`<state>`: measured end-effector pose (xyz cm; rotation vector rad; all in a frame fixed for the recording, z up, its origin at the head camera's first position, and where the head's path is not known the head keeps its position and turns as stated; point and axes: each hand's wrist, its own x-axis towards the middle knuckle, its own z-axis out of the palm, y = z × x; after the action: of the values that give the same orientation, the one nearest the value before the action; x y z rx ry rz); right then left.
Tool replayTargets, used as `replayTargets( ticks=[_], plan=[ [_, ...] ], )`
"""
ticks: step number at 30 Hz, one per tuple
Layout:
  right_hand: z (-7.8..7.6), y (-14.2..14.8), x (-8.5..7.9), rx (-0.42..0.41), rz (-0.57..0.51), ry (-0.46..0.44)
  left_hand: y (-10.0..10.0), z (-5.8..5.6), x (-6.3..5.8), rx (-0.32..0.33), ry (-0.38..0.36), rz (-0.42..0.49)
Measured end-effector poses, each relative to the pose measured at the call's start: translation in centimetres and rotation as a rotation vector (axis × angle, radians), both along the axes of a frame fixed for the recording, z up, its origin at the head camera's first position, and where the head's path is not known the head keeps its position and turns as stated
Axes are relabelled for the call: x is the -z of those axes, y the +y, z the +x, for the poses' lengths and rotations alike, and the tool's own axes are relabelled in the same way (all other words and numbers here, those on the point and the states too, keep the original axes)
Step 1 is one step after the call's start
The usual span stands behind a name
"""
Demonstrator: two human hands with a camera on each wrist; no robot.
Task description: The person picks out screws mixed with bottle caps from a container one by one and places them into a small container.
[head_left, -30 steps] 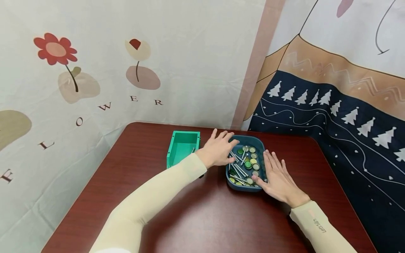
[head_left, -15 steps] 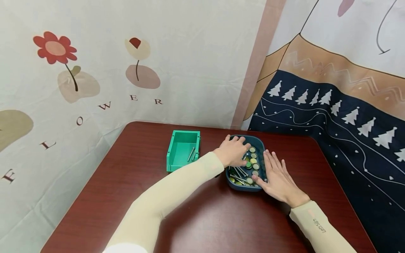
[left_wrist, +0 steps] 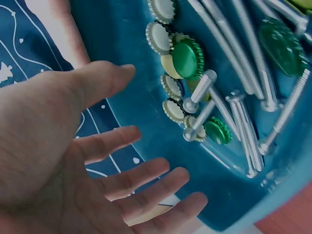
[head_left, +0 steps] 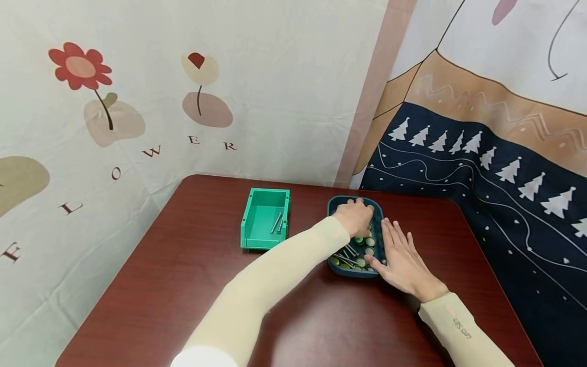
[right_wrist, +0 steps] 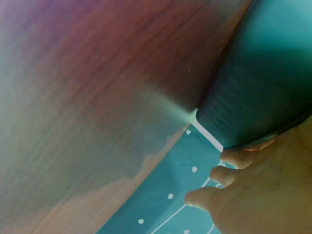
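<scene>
My left hand (head_left: pixel 355 216) reaches into the far part of a dark blue plastic bin (head_left: pixel 352 273). In the left wrist view its fingers (left_wrist: pixel 146 192) are spread and slightly bent, with nothing between thumb and fingertips. Long silvery bolts (left_wrist: pixel 247 131) and bottle caps, some green (left_wrist: pixel 187 58) and some showing pale insides (left_wrist: pixel 160 38), lie mixed beside it. My right hand (head_left: pixel 408 262) lies along the bin's right side, fingers extended against the outer wall and thumb at the front right rim. From the right wrist, those fingers (right_wrist: pixel 202 199) show at the bin's wall (right_wrist: pixel 253 92).
A green open-fronted bin (head_left: pixel 270 190) stands left of the blue one, with a few bolts (head_left: pixel 276 223) inside. Both rest on a reddish-brown table (head_left: pixel 174 285). Printed cloths hang behind, a pale one (head_left: pixel 284 102) and a navy one with trees (head_left: pixel 504 204).
My left hand has moved right, from between the two bins to over the blue bin's inside, its fingers now lower. The bolts in the green bin have come into view. My right hand stays put.
</scene>
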<state>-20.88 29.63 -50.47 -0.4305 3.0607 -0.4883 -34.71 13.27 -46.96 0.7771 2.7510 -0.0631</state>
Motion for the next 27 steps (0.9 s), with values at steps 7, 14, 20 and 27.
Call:
replayTargets(
  ticks=[7, 14, 20, 27],
  plan=[
    [0.1, -0.2, -0.1, -0.001, -0.003, 0.007, 1.8, -2.1, 2.4, -0.066, -0.044, -0.015],
    [0.0, -0.5, -0.3, 0.003, -0.018, 0.018, 2.1, -2.7, 3.2, -0.097, -0.062, -0.025],
    [0.2, -0.4, -0.3, 0.011, -0.017, 0.016, 2.2, -2.8, 3.7, -0.087, -0.091, 0.002],
    [0.1, -0.3, -0.2, 0.013, -0.016, 0.008, 2.5, -2.7, 4.4, -0.145, -0.112, 0.002]
  ],
)
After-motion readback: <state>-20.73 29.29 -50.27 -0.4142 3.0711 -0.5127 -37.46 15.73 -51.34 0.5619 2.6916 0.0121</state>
